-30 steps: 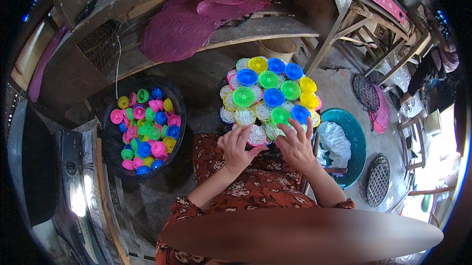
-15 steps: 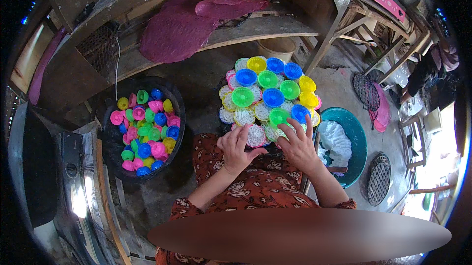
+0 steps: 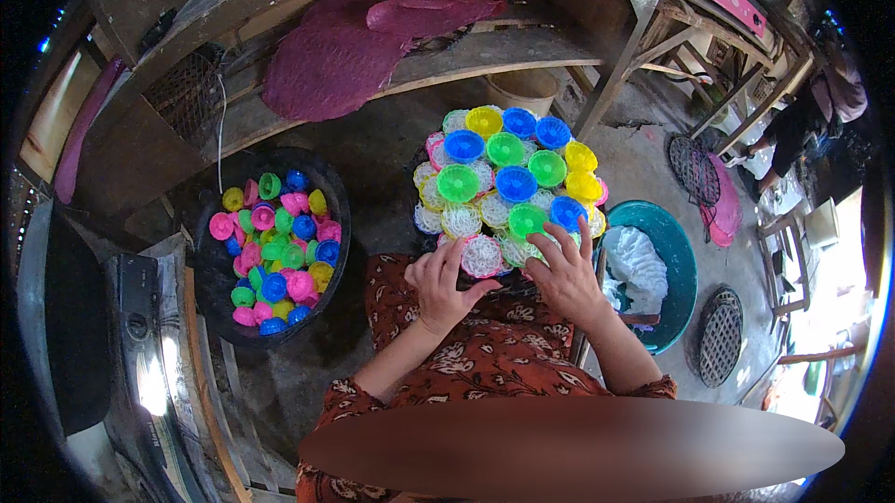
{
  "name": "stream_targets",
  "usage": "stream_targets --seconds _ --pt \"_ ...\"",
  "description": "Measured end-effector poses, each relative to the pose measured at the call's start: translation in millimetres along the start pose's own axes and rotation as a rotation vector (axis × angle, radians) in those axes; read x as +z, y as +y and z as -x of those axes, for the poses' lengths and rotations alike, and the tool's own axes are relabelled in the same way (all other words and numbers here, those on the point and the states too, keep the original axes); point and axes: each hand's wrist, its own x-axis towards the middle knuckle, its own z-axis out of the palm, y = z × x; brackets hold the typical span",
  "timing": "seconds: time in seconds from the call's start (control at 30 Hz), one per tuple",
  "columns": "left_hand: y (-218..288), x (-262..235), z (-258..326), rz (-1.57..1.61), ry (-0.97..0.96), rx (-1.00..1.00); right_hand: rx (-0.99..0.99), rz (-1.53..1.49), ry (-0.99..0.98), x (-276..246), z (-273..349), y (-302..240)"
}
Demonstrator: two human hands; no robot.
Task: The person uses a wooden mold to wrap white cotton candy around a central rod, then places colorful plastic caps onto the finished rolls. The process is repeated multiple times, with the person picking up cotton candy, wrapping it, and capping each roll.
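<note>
You look down on a bare grey concrete floor (image 3: 643, 153). A rough wooden shelf (image 3: 485, 46) runs across the top of the frame, with maroon woven mats (image 3: 354, 46) piled on it. Wooden frames (image 3: 736, 83) crowd the upper right, round woven trays (image 3: 720, 335) lie at the right, where bright daylight falls.

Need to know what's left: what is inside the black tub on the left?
The black tub holds a heap of small plastic cups in pink, green, blue and yellow. Only the top layer shows; anything beneath it and the tub's bottom are covered.
</note>
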Motion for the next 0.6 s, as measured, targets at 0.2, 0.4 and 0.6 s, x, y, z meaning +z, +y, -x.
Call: stream_targets --seconds 0.2,0.4,0.6 --pt "-4.1 0.8 2.5 0.007 0.029 0.016 0.003 -0.088 0.048 1.0 -1.6 -4.9" --pt "-1.5 3.8 0.1 0.018 0.040 0.004 0.022 -0.135 0.071 -4.0 -1.4 -8.5" --pt "2.5 2.3 0.2 -0.008 0.034 0.006 0.016 -0.170 0.076 -6.4 -0.9 -4.3"
